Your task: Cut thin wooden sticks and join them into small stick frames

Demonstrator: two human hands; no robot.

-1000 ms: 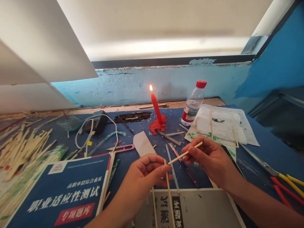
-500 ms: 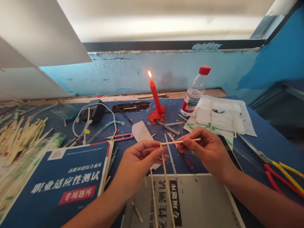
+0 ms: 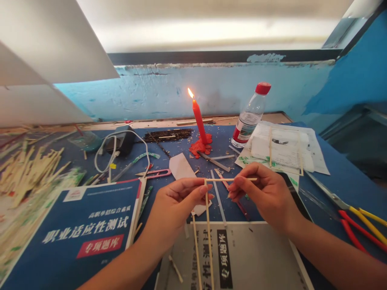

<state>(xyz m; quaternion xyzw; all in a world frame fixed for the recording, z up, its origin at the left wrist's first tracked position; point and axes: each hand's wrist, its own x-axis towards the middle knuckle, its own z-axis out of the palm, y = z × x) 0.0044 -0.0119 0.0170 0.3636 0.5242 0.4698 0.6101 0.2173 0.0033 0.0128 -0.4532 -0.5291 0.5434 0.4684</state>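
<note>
My left hand (image 3: pixel 178 201) pinches the top end of a long thin wooden stick (image 3: pixel 209 233), which runs down over a grey printed book (image 3: pixel 254 257). Between the fingers of my right hand (image 3: pixel 260 193) is a short wooden stick (image 3: pixel 220 180), held nearly level. Its left end meets the top of the long stick at a corner by my left fingertips; whether the two are joined I cannot tell. A second long stick (image 3: pixel 197 249) lies on the grey book, left of the first.
A lit red candle (image 3: pixel 198 121) stands in melted wax behind my hands, with a water bottle (image 3: pixel 246 121) to its right. Scissors (image 3: pixel 341 201) lie at the right. On the left are a blue book (image 3: pixel 90 225), loose sticks (image 3: pixel 27 169) and pink-handled snips (image 3: pixel 157 173).
The long stick's lower end has swung left, bringing it closer to a right angle with the short stick. My right hand has shifted very slightly, and both hands keep their hold.
</note>
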